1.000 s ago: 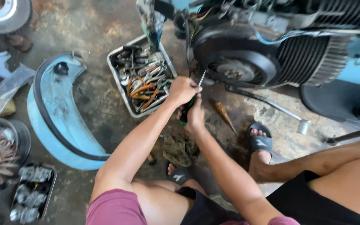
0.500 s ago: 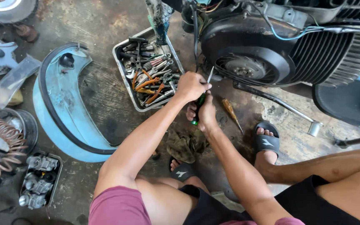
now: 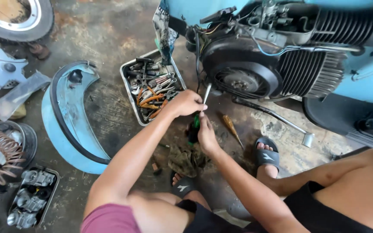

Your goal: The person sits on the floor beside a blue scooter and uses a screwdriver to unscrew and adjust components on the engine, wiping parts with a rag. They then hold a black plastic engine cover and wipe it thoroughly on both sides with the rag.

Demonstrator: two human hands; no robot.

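1. Stained concrete floor (image 3: 109, 39) of a workshop, with a blue scooter's engine (image 3: 242, 80) and a metal tool tray (image 3: 126, 86).
2. The screwdriver (image 3: 200, 108) runs tip up-right toward the engine, green handle low.
3. Left hand (image 3: 186, 102) fingers wrap the shaft; right hand (image 3: 206, 133) fingers clamp the handle.
4. Since the earlier frame, the grip is unchanged.

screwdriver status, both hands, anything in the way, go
Left hand on the shaft, right hand on the green handle of the screwdriver. Tip at the engine fan cover. Tool tray close left, nothing blocking.
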